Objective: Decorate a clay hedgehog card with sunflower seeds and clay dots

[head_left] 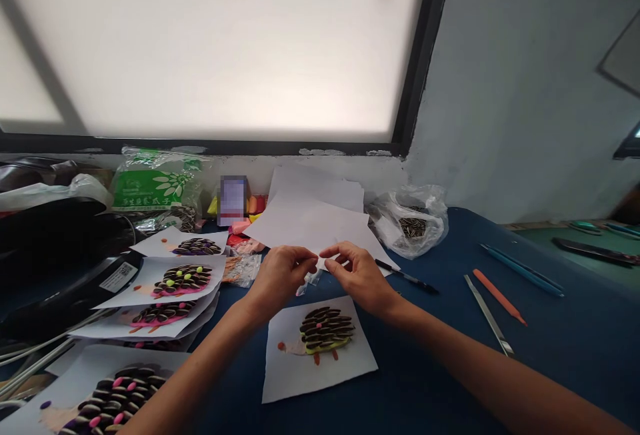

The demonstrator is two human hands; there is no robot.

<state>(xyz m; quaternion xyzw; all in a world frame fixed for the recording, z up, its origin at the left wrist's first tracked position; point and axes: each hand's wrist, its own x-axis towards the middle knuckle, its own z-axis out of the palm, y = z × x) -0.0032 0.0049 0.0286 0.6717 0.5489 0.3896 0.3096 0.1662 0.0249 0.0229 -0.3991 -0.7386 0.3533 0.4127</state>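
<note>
Just above the far edge of a hedgehog picture point(320, 385), my left hand point(281, 278) and my right hand point(361, 280) come close together. Thumb and forefinger are pinched on each; whatever lies between the fingertips is too small to make out. A small clear plastic packet point(314, 277) with a pink bit shows below the fingertips. The picture's paper lies flat on the blue table, its hedgehog body made of striped sunflower seeds point(327, 328) over yellow clay, with one pink dot among them. Brown feet and a brown nose stand out on the white sheet.
More hedgehog pictures point(187, 281) overlap at the left. White paper sheets point(315, 215), a seed bag point(150, 185) and coloured clay packs point(256, 205) lie along the wall. To the right are a clear bag of seeds point(413, 225), a black pen point(407, 276), an orange tool point(500, 296) and a metal blade point(487, 315).
</note>
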